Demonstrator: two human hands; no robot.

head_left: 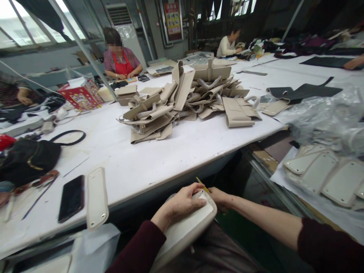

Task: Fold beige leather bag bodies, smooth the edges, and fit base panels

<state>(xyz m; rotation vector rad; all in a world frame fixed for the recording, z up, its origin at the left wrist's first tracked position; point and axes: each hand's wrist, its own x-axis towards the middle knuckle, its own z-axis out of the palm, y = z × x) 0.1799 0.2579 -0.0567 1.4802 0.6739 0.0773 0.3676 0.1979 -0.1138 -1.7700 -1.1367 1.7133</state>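
A cream leather panel (184,229) rests on my lap below the table edge. My left hand (182,201) lies over its upper end with fingers curled onto it. My right hand (220,197) grips the panel's far corner, mostly hidden behind it, and a thin yellow tool (200,182) sticks up between the two hands. A similar long cream panel (96,197) lies on the white table (159,159) to the left.
A large heap of beige leather pieces (184,102) covers the table's middle. A black phone (71,197) and black bag (28,157) lie left. Several cream panels (321,174) and plastic wrap (327,117) are right. Other people sit at the far end.
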